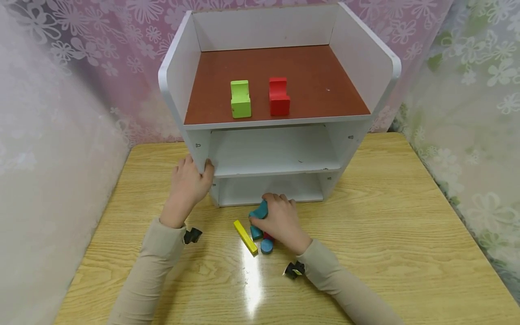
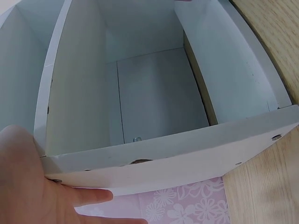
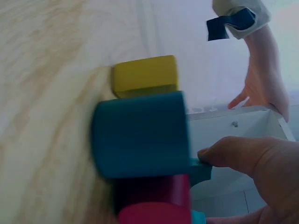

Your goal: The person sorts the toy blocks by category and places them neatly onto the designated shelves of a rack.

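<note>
My left hand [image 1: 188, 183] grips the left side panel of a small white shelf unit [image 1: 278, 149], thumb at the inner face and fingers along the outside. In the left wrist view, fingers show past the panel's edge. Low in front of the unit, my right hand [image 1: 282, 221] holds a teal curved block [image 1: 260, 211] between thumb and fingers, partly hidden by the hand. Close below it stand a blue cylinder [image 1: 266, 246] and a dark red cylinder [image 3: 154, 210], mostly covered in the head view. A yellow bar [image 1: 245, 238] lies to their left on the table.
On the unit's brown top board [image 1: 308, 72] sit a green notched block [image 1: 241, 100] and a red notched block [image 1: 279, 97]. White walls enclose that board on three sides. The wooden table [image 1: 406, 234] extends to both sides, with flowered curtains [image 1: 81, 49] around it.
</note>
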The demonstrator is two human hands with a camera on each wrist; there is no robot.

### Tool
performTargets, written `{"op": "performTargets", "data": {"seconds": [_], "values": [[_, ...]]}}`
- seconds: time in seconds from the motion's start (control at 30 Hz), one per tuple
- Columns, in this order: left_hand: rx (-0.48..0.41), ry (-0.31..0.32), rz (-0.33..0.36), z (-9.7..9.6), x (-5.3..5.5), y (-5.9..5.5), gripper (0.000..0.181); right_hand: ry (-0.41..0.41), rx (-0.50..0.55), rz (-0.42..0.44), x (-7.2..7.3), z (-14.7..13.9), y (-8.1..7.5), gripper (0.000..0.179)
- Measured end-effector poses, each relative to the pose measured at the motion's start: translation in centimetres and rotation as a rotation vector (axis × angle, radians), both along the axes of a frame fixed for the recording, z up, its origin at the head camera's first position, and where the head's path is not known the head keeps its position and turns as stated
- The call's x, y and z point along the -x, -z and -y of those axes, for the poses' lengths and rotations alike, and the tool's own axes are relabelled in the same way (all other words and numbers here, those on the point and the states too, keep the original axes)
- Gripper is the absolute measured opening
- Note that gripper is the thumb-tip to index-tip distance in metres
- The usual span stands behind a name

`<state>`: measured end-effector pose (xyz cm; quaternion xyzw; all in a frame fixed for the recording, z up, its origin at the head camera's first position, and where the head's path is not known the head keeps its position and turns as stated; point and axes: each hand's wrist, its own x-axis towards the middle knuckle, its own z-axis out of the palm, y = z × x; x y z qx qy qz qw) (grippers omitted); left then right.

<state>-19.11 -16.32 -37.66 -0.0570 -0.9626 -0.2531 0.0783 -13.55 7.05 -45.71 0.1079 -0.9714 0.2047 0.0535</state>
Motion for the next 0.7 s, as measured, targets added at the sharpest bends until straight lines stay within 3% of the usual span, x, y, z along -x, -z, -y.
{"op": "performTargets", "data": {"seconds": [0.4, 0.7], "values": [[-0.005, 0.003, -0.021, 0.1, 0.0, 0.2, 0.058, -0.056, 0.112, 0.041, 0.0, -1.0, -2.5, 0.055], [0.001, 0.004, -0.02, 0.0, -0.1, 0.1, 0.058, -0.147, 0.144, 0.077, -0.9, -2.3, -6.0, 0.054]]}}
